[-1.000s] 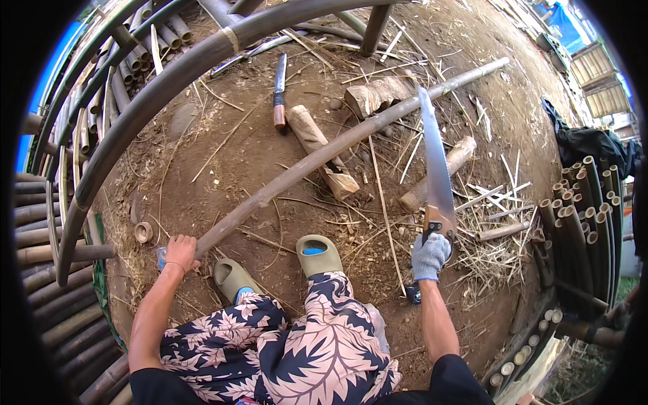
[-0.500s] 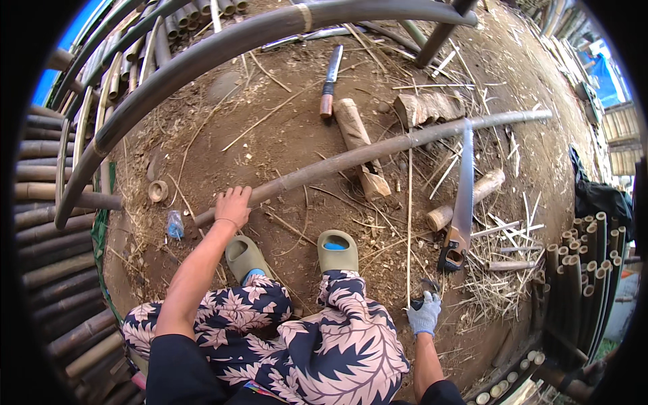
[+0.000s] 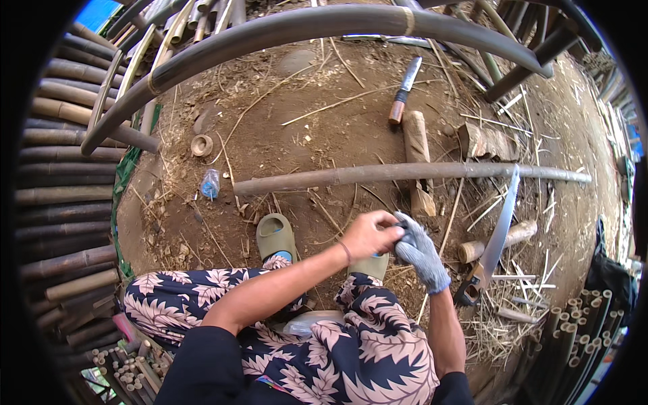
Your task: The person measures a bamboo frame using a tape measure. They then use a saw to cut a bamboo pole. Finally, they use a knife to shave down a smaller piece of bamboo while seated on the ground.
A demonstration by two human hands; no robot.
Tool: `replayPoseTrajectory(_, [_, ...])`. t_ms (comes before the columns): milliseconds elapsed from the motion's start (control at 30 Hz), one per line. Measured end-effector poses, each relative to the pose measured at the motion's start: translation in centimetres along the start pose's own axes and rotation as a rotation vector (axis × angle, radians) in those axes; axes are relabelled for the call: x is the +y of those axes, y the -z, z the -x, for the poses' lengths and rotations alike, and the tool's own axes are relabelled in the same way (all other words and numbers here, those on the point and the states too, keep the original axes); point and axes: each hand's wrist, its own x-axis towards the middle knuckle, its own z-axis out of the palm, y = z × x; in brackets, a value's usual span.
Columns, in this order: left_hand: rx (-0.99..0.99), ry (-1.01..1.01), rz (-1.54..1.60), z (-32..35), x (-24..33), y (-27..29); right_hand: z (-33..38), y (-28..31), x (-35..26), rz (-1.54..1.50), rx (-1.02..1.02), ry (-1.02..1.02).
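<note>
My bare left hand (image 3: 371, 233) and my right hand (image 3: 421, 255), in a grey glove, meet above the ground in front of my right clog. A small dark thing (image 3: 400, 225) shows where the fingers come together; I cannot make out its kind. Both hands look closed around it, with the left pinching. Beyond them a long bamboo pole (image 3: 324, 178) lies crosswise over a short wooden block (image 3: 416, 138), touched by neither hand. A handsaw (image 3: 500, 224) leans with its blade tip against the pole, its handle low, right of my gloved hand.
A broad knife (image 3: 405, 91) with a wooden handle lies farther off. Another short log (image 3: 520, 233) sits behind the saw, near scattered shavings (image 3: 499, 337). A thick bamboo rail (image 3: 270, 34) arches across the far side. Cut bamboo tubes (image 3: 574, 331) stand at right; stacked poles (image 3: 67, 196) line the left.
My left hand has let go of the pole's near end and moved right. My right hand has risen inward to meet it. The view has shifted.
</note>
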Motion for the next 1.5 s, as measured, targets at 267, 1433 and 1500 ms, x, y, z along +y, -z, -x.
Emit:
replayPoseTrajectory(267, [0.249,-0.23,-0.02,0.5,-2.4,11.6,-9.6,-3.5,-2.7,0.984,-0.048,0.168])
replayPoseTrajectory(1433, [-0.087,0.552,-0.846,-16.9,4.4,11.3,-13.2,10.0,-3.3,1.439,0.327,0.028])
replayPoseTrajectory(1500, [-0.096,0.532,-0.865,-17.1,4.1,11.5,-13.3,10.0,-3.2,1.437,0.325,0.028])
